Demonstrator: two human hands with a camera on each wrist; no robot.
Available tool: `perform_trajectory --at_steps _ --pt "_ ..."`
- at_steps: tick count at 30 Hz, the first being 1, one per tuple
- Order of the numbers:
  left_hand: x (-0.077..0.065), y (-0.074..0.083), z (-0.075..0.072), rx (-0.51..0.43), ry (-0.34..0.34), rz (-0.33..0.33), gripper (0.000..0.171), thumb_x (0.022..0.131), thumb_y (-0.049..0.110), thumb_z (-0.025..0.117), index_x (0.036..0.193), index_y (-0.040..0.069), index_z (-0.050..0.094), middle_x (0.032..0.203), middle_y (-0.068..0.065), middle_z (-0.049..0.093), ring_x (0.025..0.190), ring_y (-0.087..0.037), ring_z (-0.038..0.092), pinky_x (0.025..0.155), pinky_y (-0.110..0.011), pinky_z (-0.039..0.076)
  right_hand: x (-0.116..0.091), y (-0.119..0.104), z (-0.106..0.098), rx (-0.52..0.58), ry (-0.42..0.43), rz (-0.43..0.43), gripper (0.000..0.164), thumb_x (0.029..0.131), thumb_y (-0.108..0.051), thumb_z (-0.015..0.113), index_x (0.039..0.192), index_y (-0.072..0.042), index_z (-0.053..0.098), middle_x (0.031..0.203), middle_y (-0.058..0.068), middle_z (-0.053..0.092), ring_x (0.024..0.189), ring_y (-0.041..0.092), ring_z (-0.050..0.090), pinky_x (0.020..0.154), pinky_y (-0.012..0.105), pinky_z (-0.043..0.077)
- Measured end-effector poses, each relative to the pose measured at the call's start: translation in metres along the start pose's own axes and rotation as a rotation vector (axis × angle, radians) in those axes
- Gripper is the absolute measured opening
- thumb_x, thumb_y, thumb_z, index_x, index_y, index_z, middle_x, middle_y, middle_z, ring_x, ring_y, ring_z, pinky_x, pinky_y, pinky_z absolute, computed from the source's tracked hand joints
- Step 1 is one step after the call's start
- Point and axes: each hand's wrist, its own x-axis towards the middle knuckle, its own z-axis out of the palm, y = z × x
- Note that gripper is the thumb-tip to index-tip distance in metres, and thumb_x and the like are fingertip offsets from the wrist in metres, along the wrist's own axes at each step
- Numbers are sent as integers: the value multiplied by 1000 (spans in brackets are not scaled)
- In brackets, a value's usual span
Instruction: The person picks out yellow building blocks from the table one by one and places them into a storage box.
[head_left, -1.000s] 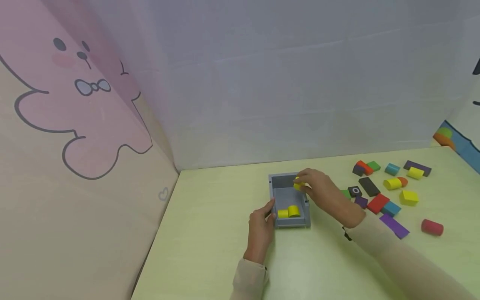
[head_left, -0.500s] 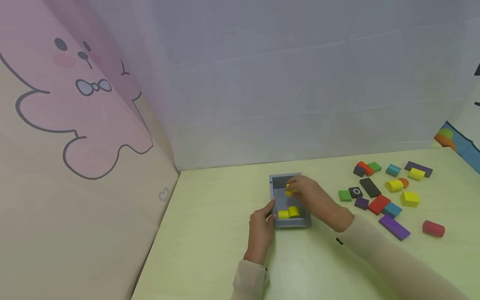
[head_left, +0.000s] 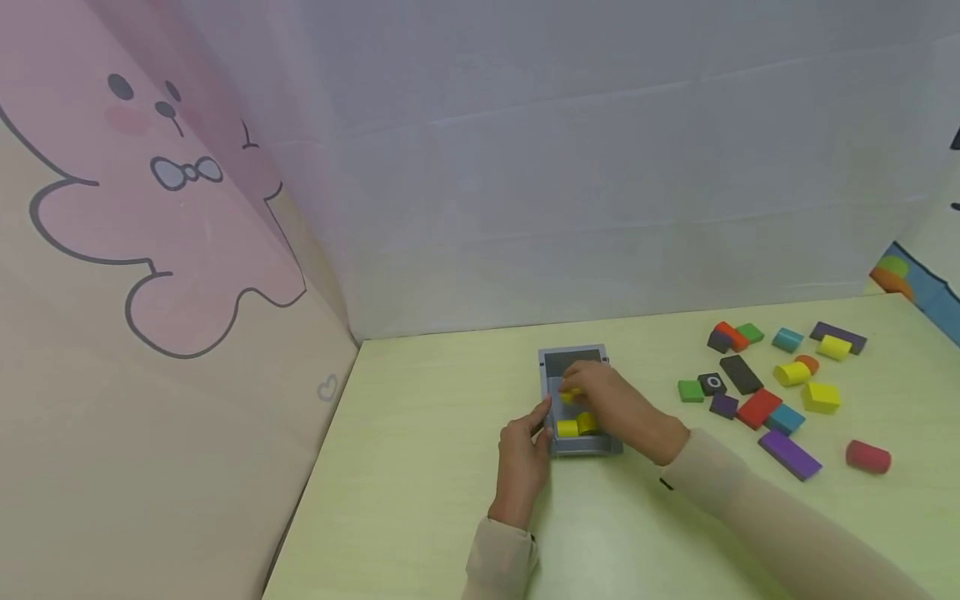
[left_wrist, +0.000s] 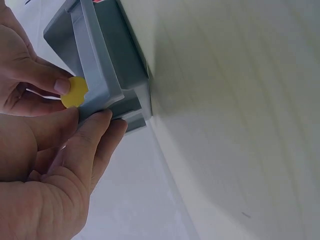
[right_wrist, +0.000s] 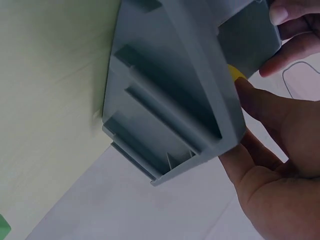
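A small grey box with raised walls stands on the table. My left hand grips its left wall; in the left wrist view the thumb and fingers pinch the rim. My right hand reaches over the right wall and pinches a yellow cylinder block inside the box. Two more yellow blocks sit at the near end of the box: a left one and a right one, partly covered by my right hand. From the right wrist, only a sliver of the held block shows past the wall.
Several loose blocks lie to the right on the table, among them a red slab, a purple bar, a yellow block and a dark red cylinder. A pale curtain hangs behind the table.
My right hand has moved left and toward me, carrying the yellow cylinder block from the box's right wall down into it. My left hand has stayed on the box.
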Motion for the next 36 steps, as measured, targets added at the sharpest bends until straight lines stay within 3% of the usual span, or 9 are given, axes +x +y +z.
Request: perform_trajectory --at_steps 17,36 --pt "2 0 0 28 16 -2 46 84 -2 60 124 20 55 119 -1 56 106 -8 48 90 -34 45 5 -3 13 -14 -55 -1 23 75 5 69 94 -8 68 90 1 60 84 17 54 77 35 51" --pt "0 -2 1 -5 15 16 45 83 -3 60 124 16 54 121 0 55 105 -8 48 88 -34 46 4 -1 25 -59 -59 -1 19 74 7 69 86 -7 70 81 2 60 74 12 52 67 33 50"
